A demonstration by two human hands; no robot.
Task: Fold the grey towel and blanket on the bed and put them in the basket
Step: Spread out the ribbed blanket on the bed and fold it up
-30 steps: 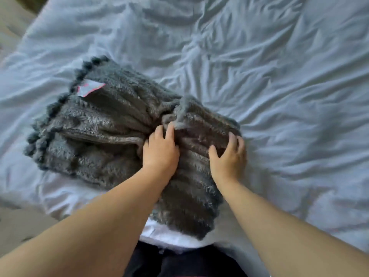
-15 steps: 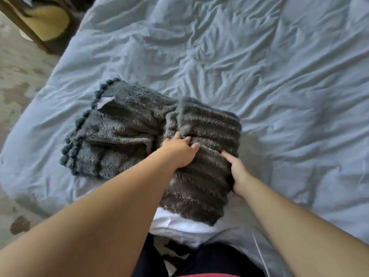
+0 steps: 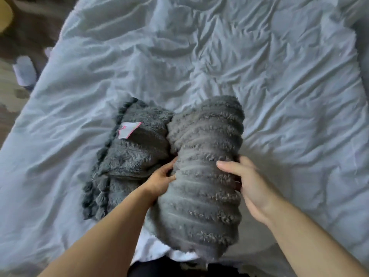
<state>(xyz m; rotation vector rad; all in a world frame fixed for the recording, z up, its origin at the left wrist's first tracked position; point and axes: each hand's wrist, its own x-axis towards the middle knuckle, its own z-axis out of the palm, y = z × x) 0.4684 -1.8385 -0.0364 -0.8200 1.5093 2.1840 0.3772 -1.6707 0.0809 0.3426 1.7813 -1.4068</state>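
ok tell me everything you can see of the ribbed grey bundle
The ribbed grey bundle is plush, fuzzy fabric with raised ridges across it, folded into a thick roll pointing away from the person over the white bedsheet. The left hand and right hand grip its sides; its left edge touches the pom-pom-edged grey piece.
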